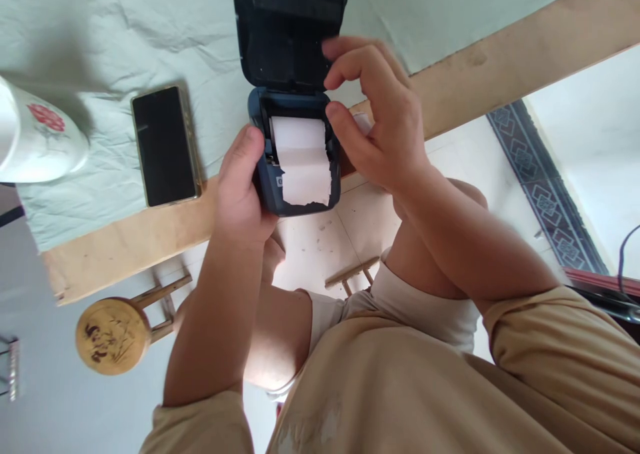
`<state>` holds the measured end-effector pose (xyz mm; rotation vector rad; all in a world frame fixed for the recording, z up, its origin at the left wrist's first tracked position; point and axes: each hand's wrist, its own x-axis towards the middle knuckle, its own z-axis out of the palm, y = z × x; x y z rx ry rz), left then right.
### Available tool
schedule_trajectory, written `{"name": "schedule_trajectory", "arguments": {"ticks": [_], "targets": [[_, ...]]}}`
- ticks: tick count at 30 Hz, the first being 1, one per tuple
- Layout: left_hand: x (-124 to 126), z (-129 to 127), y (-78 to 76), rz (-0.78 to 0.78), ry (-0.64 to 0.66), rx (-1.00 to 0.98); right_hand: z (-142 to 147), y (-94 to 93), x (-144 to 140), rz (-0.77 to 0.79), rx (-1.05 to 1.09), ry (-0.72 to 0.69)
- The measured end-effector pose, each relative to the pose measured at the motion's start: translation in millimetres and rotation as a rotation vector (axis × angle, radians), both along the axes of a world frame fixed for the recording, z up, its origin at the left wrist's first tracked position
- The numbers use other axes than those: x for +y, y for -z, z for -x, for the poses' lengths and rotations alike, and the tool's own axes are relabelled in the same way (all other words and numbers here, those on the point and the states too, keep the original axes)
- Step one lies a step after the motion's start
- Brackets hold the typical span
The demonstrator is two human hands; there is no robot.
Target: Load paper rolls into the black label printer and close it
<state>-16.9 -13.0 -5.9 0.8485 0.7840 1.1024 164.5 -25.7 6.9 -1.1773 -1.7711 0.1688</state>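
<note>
Printer (287,174) between both hands (240,187)

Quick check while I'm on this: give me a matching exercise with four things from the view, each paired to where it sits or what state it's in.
Things:
1. printer
2. paper
3. phone
4. stool

Places or states:
A. lying flat on the pale cloth, screen dark
B. standing on the floor below the table edge
C. lid open, held in the left hand
D. white strip with a torn end, coming out of the open bay near the right hand

Pairs: 1-C, 2-D, 3-A, 4-B
</note>
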Motion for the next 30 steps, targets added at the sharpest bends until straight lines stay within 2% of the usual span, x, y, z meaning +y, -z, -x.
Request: {"name": "schedule_trajectory", "arguments": {"ticks": [3,8,12,15,17,19,25,30], "targets": [[0,0,0.0,0.010,-0.007,0.025,-1,3.2,3,-0.005,-0.035,0.005],[-1,-1,0.6,0.024,-0.031,0.030,3,8.7,4,0.040,-0.071,0.110],[-2,-2,2.4,0.017,-0.075,0.014,4,4.0,0,0.271,-0.290,0.390],[-2,-2,2.9,0.009,-0.091,0.009,1,-4.4,-4,0.507,-0.414,0.477],[-3,-2,2.4,-0.004,-0.076,-0.007,-1,-8.9,-7,0.624,-0.466,0.474],[-3,-2,1.2,-0.005,-0.068,-0.011,-1,-11.1,-8,0.657,-0.496,0.443],[-3,-4,-2.3,0.001,-0.054,-0.015,-5,-9.2,-7,0.634,-0.434,0.335],[-2,-4,-2.0,0.031,-0.065,-0.039,-13,-7.4,-5,0.504,-0.207,0.289]]}}
